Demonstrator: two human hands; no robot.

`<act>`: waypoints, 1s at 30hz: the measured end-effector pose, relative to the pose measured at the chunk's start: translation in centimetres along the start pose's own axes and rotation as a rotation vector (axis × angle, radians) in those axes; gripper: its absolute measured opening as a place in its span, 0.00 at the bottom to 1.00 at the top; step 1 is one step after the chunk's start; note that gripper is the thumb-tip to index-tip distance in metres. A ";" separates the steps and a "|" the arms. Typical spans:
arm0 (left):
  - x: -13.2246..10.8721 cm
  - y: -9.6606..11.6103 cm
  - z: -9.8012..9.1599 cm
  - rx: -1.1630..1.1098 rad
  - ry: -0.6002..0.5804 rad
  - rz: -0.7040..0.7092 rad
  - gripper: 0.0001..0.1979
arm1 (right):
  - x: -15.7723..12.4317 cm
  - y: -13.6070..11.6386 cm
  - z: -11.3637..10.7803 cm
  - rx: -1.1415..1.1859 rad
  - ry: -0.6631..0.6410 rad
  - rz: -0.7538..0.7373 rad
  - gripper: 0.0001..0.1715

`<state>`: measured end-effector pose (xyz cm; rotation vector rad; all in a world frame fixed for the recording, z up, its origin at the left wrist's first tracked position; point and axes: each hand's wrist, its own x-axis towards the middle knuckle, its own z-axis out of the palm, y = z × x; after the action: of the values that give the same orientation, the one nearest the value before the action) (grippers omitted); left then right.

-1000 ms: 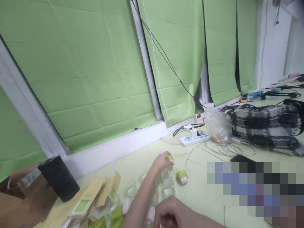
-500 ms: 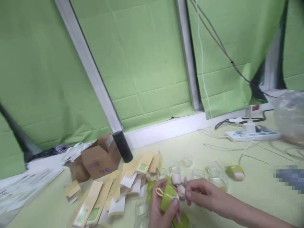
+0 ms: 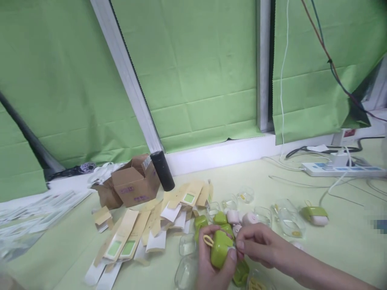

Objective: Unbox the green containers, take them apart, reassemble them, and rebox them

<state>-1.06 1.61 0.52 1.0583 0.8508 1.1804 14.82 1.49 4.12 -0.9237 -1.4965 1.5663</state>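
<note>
My left hand [image 3: 216, 266] is wrapped round a small glossy green case [image 3: 221, 249] with a yellow cord loop [image 3: 208, 240] on its left side. My right hand [image 3: 256, 243] comes in from the right, thumb and fingertips pinched together at the case's right edge. What lies between those fingertips is too small to make out. Behind and below the hands are more green cases [image 3: 220, 218], pinkish-white rounded pieces [image 3: 249, 218] and clear plastic covers [image 3: 186, 270]. A clear cup with yellow loops [image 3: 256, 285] sits at the bottom edge.
Folded tan card sleeves [image 3: 123, 231] with green windows are heaped on the left. Behind them stand an open cardboard box [image 3: 136, 189] and a black cylinder [image 3: 162, 171]. A white power strip [image 3: 341, 170] with cables lies back right, near another green-and-white case [image 3: 315, 215].
The camera view has shifted, so the scene sits further right and higher. My right fingertips have come up to the green case's edge; earlier they were a little apart from it.
</note>
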 end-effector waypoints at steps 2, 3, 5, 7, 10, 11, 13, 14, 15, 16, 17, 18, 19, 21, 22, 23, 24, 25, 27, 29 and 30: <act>0.1 -0.7 -0.2 0.090 -0.009 0.066 0.22 | -0.3 0.5 0.1 -0.004 0.042 0.023 0.19; 0.1 -1.0 -0.2 0.136 -0.014 0.097 0.22 | -0.4 0.9 0.1 -0.004 0.063 0.039 0.19; 0.2 -1.3 -0.2 0.184 -0.022 0.111 0.21 | -0.6 1.5 0.1 0.019 0.078 0.059 0.20; 0.2 -1.1 0.1 0.204 -0.031 0.112 0.21 | -0.6 2.0 0.0 0.046 0.082 0.049 0.20; 0.2 -0.6 0.5 0.226 -0.057 0.123 0.19 | -0.6 2.0 -0.2 0.061 0.063 -0.019 0.20; 0.1 -0.6 0.5 0.242 -0.062 0.133 0.18 | -0.6 1.9 -0.2 0.060 0.051 -0.028 0.20; 0.0 -0.7 0.4 0.305 -0.046 0.163 0.18 | -0.7 1.7 -0.2 0.046 0.040 -0.023 0.20; 0.0 -0.9 0.3 0.342 -0.023 0.177 0.18 | -0.8 1.6 -0.2 0.018 0.046 -0.012 0.20; -0.1 -1.2 0.2 0.367 0.005 0.181 0.19 | -0.9 1.6 -0.3 -0.033 0.059 0.003 0.20; -0.2 -1.4 0.2 0.371 0.030 0.178 0.19 | -1.1 1.6 -0.3 -0.100 0.075 0.014 0.19; -0.3 -1.7 0.1 0.354 0.051 0.173 0.20 | -1.2 1.7 -0.4 -0.173 0.090 0.020 0.18; -0.4 -1.8 0.2 0.317 0.068 0.171 0.21 | -1.4 1.8 -0.4 -0.241 0.102 0.019 0.16; -0.5 -1.9 0.2 0.271 0.077 0.165 0.22 | -1.5 1.9 -0.5 -0.295 0.103 0.019 0.15; -0.8 -2.0 0.5 0.183 0.082 0.130 0.25 | -1.5 2.1 -0.4 -0.324 0.096 0.021 0.22; -0.9 -2.0 0.6 0.144 0.078 0.098 0.27 | -1.4 2.2 -0.4 -0.311 0.095 0.028 0.26; -1.0 -2.1 0.7 0.100 0.068 0.053 0.28 | -1.3 2.3 -0.3 -0.293 0.108 0.037 0.26; -1.1 -2.1 0.7 0.055 0.053 0.000 0.30 | -1.2 2.4 -0.2 -0.276 0.127 0.040 0.25; -1.2 -2.2 0.8 0.012 0.038 -0.055 0.31 | -1.1 2.5 -0.1 -0.263 0.148 0.033 0.22; -1.3 -2.3 0.9 -0.065 0.009 -0.153 0.34 | -0.9 2.5 0.1 -0.263 0.168 0.001 0.18; -1.3 -2.2 1.1 -0.141 -0.012 -0.212 0.37 | -0.9 2.3 0.2 -0.298 0.174 0.000 0.15; -1.2 -2.0 1.1 -0.181 -0.012 -0.216 0.38 | -1.0 2.1 0.2 -0.313 0.176 0.010 0.14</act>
<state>0.37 0.09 -1.11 0.8043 0.8117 1.0461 14.96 0.50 2.03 -1.2135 -1.6372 1.2398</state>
